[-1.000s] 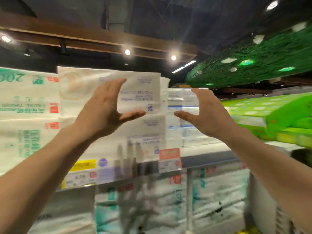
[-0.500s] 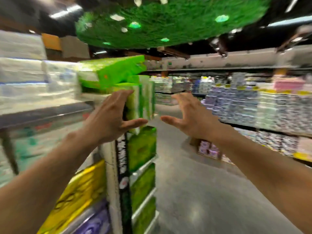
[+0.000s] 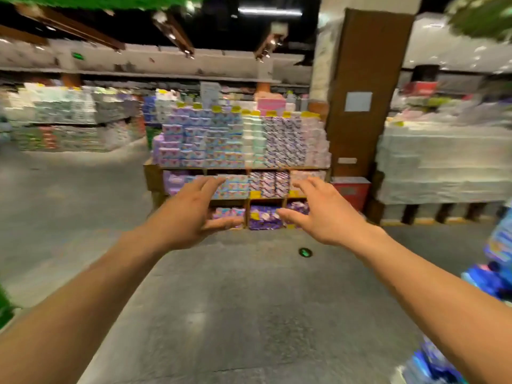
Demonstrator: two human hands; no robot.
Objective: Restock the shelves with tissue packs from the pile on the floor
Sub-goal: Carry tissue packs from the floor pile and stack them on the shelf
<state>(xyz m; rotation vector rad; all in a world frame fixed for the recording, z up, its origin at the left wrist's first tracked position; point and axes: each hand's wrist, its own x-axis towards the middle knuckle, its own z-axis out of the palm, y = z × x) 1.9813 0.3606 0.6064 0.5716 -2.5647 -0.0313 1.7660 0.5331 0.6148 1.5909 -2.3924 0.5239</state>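
Concrete, grey and faintly glossy, makes up the floor point(image 3: 235, 314) that runs from under your arms across a wide shop aisle. A small round green marker point(image 3: 305, 252) is set into it just beyond your hands. Straight ahead stands a wooden shelf unit point(image 3: 149, 176), its top and compartments stacked with purple and blue packs point(image 3: 199, 142). Just right of it rises a brown pillar point(image 3: 368, 65) bearing a pale sheet point(image 3: 358, 101), with a red box point(image 3: 350, 192) at its foot. Further right, white tissue packs point(image 3: 443, 162) lie stacked in layers on a low platform. Blue packs point(image 3: 496, 273) crowd the right edge of your view. Far shelves point(image 3: 69, 126) line the back left.

Your left hand point(image 3: 191, 214) and right hand point(image 3: 324, 214) reach forward side by side, apart, palms turned toward each other. The fingers point(image 3: 210, 184) are spread and released, grasping nothing; no pack touches them.

Yellow tags point(image 3: 216, 108) dot the top of the shelf unit and a green sign point(image 3: 77, 56) hangs high on the back wall. All print is too blurred to read.
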